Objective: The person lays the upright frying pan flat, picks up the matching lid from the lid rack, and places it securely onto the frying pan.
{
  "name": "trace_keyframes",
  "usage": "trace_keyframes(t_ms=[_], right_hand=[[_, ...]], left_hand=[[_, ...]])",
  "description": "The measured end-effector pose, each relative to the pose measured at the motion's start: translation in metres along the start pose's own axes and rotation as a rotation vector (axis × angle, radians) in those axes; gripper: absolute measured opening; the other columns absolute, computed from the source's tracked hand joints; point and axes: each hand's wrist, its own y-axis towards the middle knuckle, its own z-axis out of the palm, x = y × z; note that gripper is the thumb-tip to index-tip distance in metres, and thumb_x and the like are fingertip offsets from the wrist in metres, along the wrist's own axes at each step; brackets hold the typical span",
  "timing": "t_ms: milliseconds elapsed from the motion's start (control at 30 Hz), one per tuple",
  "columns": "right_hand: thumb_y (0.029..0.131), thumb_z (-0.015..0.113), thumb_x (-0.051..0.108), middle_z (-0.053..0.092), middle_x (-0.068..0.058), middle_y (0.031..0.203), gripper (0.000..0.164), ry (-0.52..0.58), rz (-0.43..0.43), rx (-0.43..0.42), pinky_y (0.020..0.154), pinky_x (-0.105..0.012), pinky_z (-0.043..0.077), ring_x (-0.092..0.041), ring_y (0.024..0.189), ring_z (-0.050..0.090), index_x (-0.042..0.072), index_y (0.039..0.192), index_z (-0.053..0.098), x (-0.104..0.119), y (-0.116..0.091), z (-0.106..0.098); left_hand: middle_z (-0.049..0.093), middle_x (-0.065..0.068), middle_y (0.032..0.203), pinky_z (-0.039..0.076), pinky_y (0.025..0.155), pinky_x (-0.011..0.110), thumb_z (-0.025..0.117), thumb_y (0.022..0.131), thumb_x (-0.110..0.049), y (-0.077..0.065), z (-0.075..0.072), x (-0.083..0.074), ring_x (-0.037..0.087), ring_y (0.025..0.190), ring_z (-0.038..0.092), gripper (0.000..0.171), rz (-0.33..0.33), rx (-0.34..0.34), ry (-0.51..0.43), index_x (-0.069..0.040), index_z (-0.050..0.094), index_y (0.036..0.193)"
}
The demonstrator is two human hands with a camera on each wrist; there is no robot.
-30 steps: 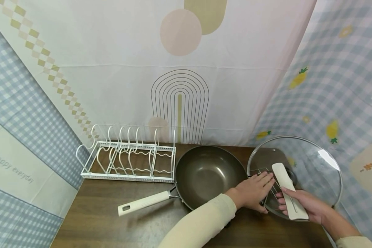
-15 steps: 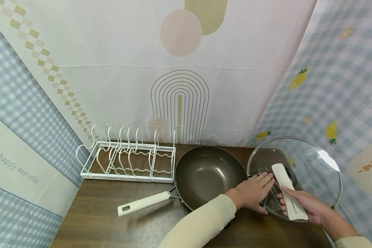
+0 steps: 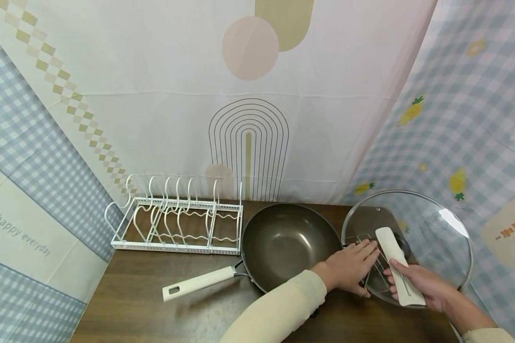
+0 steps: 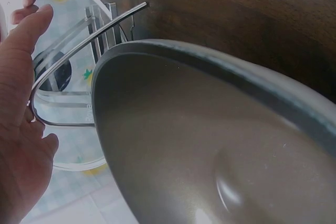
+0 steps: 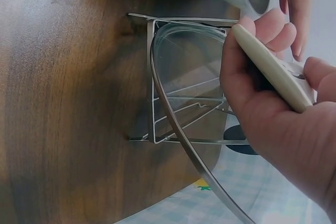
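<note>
The clear glass lid (image 3: 429,238) with a metal rim stands tilted on a metal wire stand (image 3: 379,262) at the right of the table. My right hand (image 3: 427,283) grips the lid's long cream handle (image 3: 392,257), thumb on its outer face. My left hand (image 3: 352,267) lies over the left side of the stand, fingers mostly straight and pointing toward the handle; part of its contact with the wires is hidden. Under the left forearm sits a dark wok (image 3: 283,238), its cream handle (image 3: 199,282) pointing left. In the left wrist view the wok's rim (image 4: 173,45) is close by.
A white pan rack (image 3: 176,245) with upright loops stands left of the wok on the wooden table (image 3: 141,295). A patterned cloth (image 3: 176,119) hangs behind, and a checked cloth (image 3: 468,119) closes off the right side, near the lid.
</note>
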Motion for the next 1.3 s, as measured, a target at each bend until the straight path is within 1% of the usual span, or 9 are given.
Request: trace_keyframes(t_ms=[433, 667, 867, 1100, 1300], right_hand=[[0.113, 0.035, 0.041, 0.069, 0.0, 0.094, 0.044, -0.035, -0.03, -0.033, 0.077, -0.034, 0.063, -0.013, 0.082, 0.071, 0.01, 0.109, 0.065, -0.0034, 0.0003, 0.0015], [0.113, 0.037, 0.041, 0.069, 0.0, 0.093, 0.043, -0.08, -0.027, -0.089, 0.074, -0.033, 0.063, -0.013, 0.079, 0.071, 0.01, 0.105, 0.065, -0.0042, 0.0002, 0.0033], [0.113, 0.038, 0.041, 0.068, 0.0, 0.091, 0.042, -0.117, -0.033, -0.114, 0.072, -0.033, 0.063, -0.012, 0.077, 0.07, 0.01, 0.103, 0.065, -0.0042, -0.0008, 0.0047], [0.113, 0.036, 0.042, 0.063, 0.005, 0.084, 0.042, -0.1, -0.043, -0.093, 0.069, -0.029, 0.06, -0.008, 0.071, 0.064, 0.013, 0.098, 0.063, -0.0013, -0.0023, 0.0079], [0.113, 0.033, 0.041, 0.061, 0.005, 0.082, 0.042, -0.064, -0.06, -0.047, 0.067, -0.027, 0.059, -0.007, 0.07, 0.062, 0.013, 0.098, 0.062, -0.0005, -0.0033, 0.0081]], left_hand=[[0.002, 0.001, 0.175, 0.023, 0.127, 0.026, 0.047, 0.084, -0.088, 0.0007, 0.002, 0.0007, 0.015, 0.161, 0.006, 0.116, 0.012, -0.004, 0.009, -0.017, 0.009, 0.166], [0.001, 0.001, 0.175, 0.022, 0.127, 0.026, 0.047, 0.085, -0.088, -0.0003, 0.0004, 0.0019, 0.016, 0.162, 0.004, 0.115, 0.017, 0.006, -0.004, -0.017, 0.007, 0.166], [0.002, 0.001, 0.175, 0.021, 0.127, 0.025, 0.047, 0.085, -0.087, -0.0004, -0.0006, 0.0015, 0.016, 0.162, 0.004, 0.115, 0.011, 0.005, -0.01, -0.017, 0.007, 0.166], [0.005, 0.001, 0.175, 0.022, 0.127, 0.025, 0.049, 0.085, -0.087, -0.0005, -0.0006, 0.0013, 0.016, 0.161, 0.006, 0.115, 0.013, -0.005, -0.018, -0.017, 0.01, 0.166], [0.002, 0.001, 0.175, 0.021, 0.127, 0.026, 0.049, 0.084, -0.087, -0.0004, 0.0001, 0.002, 0.016, 0.162, 0.005, 0.115, 0.009, 0.001, -0.024, -0.017, 0.008, 0.166]])
